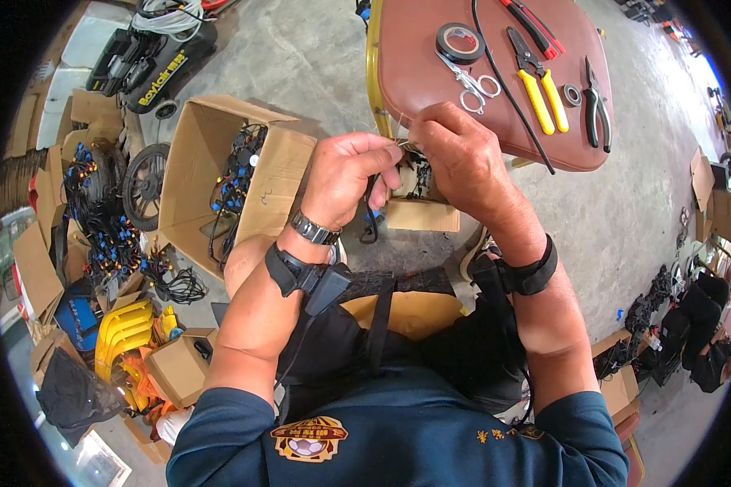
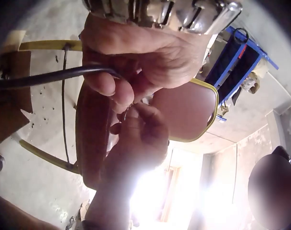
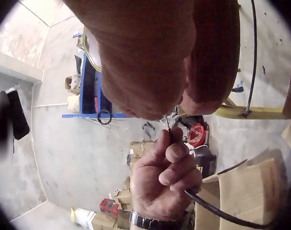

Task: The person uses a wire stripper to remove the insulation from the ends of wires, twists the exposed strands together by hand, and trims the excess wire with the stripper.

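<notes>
My left hand (image 1: pixel 345 174), wearing a metal-band watch, grips a black cable (image 2: pixel 45 79) close to its end. The rest of the cable hangs below the palm in a loose loop. Thin wires (image 3: pixel 168 122) come out of that end between thumb and forefinger. Facing it, my right hand (image 1: pixel 463 162) pinches the wires with fingers curled, the knuckles hiding most of its fingertips. Both hands meet fingertip to fingertip in front of the near edge of a brown padded chair seat (image 1: pixel 430 89).
On the seat lie black tape (image 1: pixel 460 43), scissors (image 1: pixel 469 85), yellow-handled wire strippers (image 1: pixel 540 89), black-handled pliers (image 1: pixel 597 109), a red-handled tool (image 1: pixel 536 28) and another black cable (image 1: pixel 503 85). A cardboard box (image 1: pixel 280 174) of wiring harnesses stands left; a smaller box (image 1: pixel 422 216) sits below the hands.
</notes>
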The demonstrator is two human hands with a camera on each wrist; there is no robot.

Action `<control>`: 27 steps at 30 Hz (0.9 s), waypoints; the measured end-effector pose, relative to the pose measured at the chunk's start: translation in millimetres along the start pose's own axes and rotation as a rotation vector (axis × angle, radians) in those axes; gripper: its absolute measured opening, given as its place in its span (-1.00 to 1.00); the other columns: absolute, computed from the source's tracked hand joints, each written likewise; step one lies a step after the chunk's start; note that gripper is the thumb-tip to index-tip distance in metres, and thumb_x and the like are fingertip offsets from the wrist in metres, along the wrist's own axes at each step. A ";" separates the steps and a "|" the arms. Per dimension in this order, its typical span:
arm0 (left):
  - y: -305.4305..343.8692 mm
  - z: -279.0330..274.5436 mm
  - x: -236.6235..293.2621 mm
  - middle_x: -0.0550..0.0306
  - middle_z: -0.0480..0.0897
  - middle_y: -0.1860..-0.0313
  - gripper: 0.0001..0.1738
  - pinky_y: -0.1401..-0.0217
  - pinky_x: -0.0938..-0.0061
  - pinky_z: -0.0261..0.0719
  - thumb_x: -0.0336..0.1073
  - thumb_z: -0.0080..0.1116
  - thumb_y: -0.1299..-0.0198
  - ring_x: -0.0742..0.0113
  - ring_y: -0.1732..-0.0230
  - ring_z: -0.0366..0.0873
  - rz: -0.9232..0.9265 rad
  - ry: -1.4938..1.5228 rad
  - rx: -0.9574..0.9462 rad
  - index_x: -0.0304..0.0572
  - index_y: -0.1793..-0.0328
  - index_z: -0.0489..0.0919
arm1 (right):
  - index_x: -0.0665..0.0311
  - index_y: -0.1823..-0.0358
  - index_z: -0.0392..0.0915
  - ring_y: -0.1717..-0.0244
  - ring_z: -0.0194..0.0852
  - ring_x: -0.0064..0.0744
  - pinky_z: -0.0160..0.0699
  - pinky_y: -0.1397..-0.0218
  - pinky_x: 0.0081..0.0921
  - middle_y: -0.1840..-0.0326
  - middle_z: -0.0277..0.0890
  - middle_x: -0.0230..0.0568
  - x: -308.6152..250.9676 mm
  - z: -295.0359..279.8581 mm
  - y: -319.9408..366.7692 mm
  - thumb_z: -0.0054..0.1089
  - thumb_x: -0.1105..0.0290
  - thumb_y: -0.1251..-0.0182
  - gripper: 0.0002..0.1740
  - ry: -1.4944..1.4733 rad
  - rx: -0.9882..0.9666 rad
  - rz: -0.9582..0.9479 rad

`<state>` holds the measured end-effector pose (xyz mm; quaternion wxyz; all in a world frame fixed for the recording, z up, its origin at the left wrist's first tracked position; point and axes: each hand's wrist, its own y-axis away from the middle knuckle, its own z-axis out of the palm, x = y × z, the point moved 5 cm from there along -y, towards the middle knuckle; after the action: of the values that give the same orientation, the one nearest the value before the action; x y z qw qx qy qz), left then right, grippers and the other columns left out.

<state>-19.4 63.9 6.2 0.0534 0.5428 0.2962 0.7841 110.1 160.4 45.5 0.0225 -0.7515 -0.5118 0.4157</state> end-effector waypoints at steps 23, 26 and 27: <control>2.1 -5.7 4.3 0.03 0.69 0.38 -0.82 0.43 0.54 0.60 -0.42 0.21 -0.31 0.38 0.51 0.62 0.338 -0.020 0.064 -0.38 0.04 0.60 | 0.36 0.17 0.56 0.27 0.48 -0.62 0.50 0.18 -0.61 0.29 0.55 -0.37 19.8 6.0 7.4 0.22 0.52 -0.32 -0.90 -0.844 0.068 0.641; 5.8 -3.3 7.2 0.07 0.69 0.35 -0.83 0.32 0.55 0.63 -0.47 0.23 -0.28 0.42 0.43 0.63 0.429 -0.107 0.099 -0.40 0.04 0.60 | 0.39 0.17 0.57 0.26 0.45 -0.69 0.49 0.18 -0.63 0.29 0.56 -0.40 19.7 9.9 8.3 0.27 0.49 -0.30 -0.86 -0.995 0.012 0.712; 8.1 -2.3 8.2 0.08 0.69 0.35 -0.83 0.32 0.55 0.63 -0.49 0.24 -0.27 0.43 0.42 0.63 0.445 -0.135 0.129 -0.40 0.05 0.61 | 0.39 0.18 0.58 0.26 0.45 -0.68 0.49 0.18 -0.63 0.30 0.57 -0.40 19.6 10.9 8.3 0.27 0.50 -0.28 -0.86 -0.997 0.014 0.724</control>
<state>-22.8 59.6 16.6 -0.1359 0.6481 0.2143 0.7181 111.8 167.6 22.8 -0.3572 -0.5926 -0.1702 0.7016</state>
